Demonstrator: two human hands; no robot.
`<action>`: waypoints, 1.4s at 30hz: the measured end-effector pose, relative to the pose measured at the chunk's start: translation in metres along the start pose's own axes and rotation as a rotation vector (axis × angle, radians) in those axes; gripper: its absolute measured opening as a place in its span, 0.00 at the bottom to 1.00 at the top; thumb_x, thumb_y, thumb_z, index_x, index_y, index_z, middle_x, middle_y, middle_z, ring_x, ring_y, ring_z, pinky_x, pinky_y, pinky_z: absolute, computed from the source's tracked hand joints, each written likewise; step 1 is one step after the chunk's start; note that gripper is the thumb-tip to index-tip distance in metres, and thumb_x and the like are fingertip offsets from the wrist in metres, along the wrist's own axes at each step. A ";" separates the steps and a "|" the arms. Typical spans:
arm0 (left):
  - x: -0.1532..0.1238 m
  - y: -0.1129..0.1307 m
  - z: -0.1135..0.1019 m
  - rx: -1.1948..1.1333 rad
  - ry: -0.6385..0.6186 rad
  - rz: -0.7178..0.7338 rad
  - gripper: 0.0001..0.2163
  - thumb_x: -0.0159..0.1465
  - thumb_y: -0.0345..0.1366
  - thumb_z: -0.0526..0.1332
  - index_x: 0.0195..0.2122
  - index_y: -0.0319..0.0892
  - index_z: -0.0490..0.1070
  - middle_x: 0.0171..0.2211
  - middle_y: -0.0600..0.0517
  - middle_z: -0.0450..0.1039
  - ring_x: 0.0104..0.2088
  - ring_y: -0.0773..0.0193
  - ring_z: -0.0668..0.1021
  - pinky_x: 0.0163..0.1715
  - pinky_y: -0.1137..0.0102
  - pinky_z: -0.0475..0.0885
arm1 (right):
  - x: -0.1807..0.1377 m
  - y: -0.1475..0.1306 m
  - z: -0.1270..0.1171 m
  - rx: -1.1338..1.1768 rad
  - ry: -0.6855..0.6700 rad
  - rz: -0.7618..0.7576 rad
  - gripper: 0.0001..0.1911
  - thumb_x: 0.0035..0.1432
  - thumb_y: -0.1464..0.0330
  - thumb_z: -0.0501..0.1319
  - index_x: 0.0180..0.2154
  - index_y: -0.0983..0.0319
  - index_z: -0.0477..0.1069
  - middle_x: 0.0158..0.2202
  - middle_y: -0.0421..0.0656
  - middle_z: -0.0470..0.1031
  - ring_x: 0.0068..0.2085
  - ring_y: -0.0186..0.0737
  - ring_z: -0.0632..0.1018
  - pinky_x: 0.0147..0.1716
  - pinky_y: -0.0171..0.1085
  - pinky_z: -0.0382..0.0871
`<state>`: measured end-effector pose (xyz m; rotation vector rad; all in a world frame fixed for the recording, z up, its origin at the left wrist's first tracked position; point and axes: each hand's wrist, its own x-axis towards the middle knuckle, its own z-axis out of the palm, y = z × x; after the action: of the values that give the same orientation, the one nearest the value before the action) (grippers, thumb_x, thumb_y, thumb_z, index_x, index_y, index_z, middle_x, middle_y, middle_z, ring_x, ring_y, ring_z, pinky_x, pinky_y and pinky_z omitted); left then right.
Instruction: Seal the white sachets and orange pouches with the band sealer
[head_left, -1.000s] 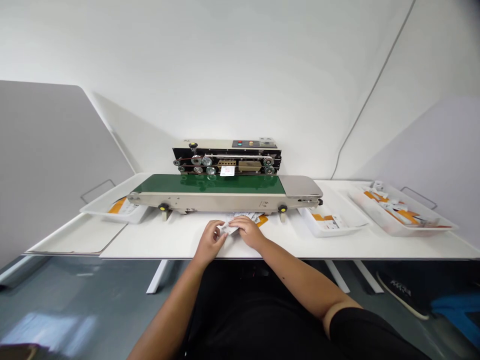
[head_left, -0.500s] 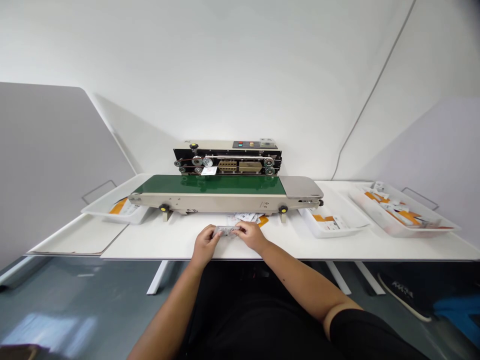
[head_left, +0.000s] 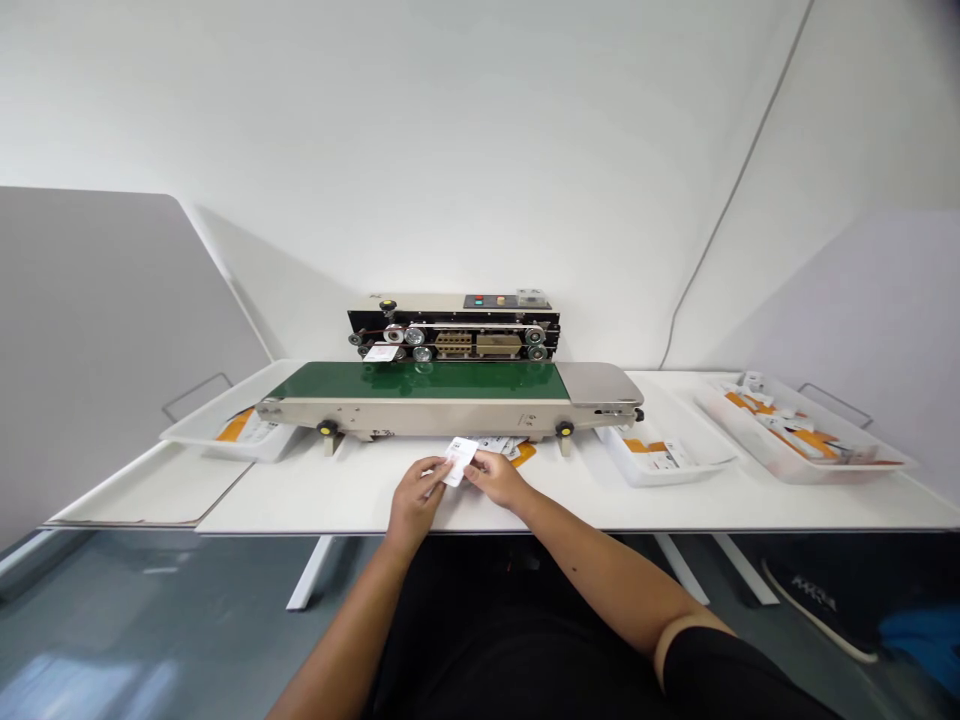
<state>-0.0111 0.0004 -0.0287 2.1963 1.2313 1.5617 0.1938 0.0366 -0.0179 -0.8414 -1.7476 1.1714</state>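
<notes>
Both my hands hold a small white packet just above the white table, in front of the sealing machine. My left hand pinches its lower left side, and my right hand pinches its right side. Behind the packet lies a small pile of white and orange packets on the table. The sealing machine has a green conveyor belt. Another white packet rides at the left end of the machine's sealing track.
A white tray with packets sits under the belt's left end. A second tray with packets lies right of the machine, and a larger tray of several packets stands at the far right. Grey partitions flank the table.
The packet in the machine has travelled left along the track. My hands turned the held packet from flat to raised and tilted, keeping it between them.
</notes>
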 end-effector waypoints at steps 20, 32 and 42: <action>0.000 0.008 -0.001 0.027 -0.137 -0.020 0.12 0.69 0.35 0.61 0.54 0.48 0.73 0.60 0.43 0.66 0.51 0.54 0.77 0.44 0.60 0.80 | 0.082 -0.070 -0.227 0.186 0.811 0.212 0.09 0.54 0.77 0.62 0.39 0.66 0.73 0.17 0.35 0.68 0.16 0.29 0.67 0.12 0.25 0.56; 0.000 0.013 0.000 0.043 -0.160 -0.017 0.09 0.70 0.33 0.60 0.50 0.47 0.74 0.58 0.43 0.68 0.54 0.53 0.75 0.43 0.61 0.79 | 0.092 -0.062 -0.219 0.238 0.732 0.253 0.06 0.50 0.79 0.63 0.29 0.64 0.68 0.15 0.35 0.65 0.16 0.27 0.65 0.12 0.25 0.52; 0.001 0.012 -0.002 0.056 -0.176 -0.024 0.09 0.70 0.34 0.59 0.48 0.48 0.75 0.57 0.44 0.69 0.56 0.51 0.74 0.43 0.61 0.79 | 0.100 -0.074 -0.203 0.042 0.673 0.249 0.11 0.54 0.72 0.66 0.42 0.67 0.75 0.27 0.42 0.75 0.24 0.33 0.71 0.21 0.30 0.64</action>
<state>-0.0060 -0.0073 -0.0204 2.2876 1.2572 1.3077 0.3314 0.1731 0.1200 -1.2766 -1.0846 0.9215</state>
